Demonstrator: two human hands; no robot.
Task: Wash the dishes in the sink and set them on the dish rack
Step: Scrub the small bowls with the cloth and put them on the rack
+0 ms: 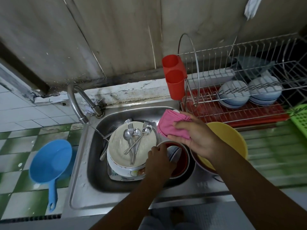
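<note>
In sink [93,165], L hand [157,161] grips half-hidden bowl [182,165]; R hand [198,136] pinches cloth [168,124].

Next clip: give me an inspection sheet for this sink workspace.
Surface: steel sink, tap running.
Job's things: plates stacked in the sink with cutlery on top; red bowl beside them; rack holds upturned bowls.
Clutter: blue scoop left of the sink; yellow bowl at right; green basket.
Hands: left hand grips the red bowl's rim; right hand holds a pink cloth.
Cables: nothing seen.
Surroundings: stained wall, tiled counter; red holder on the rack.
</note>
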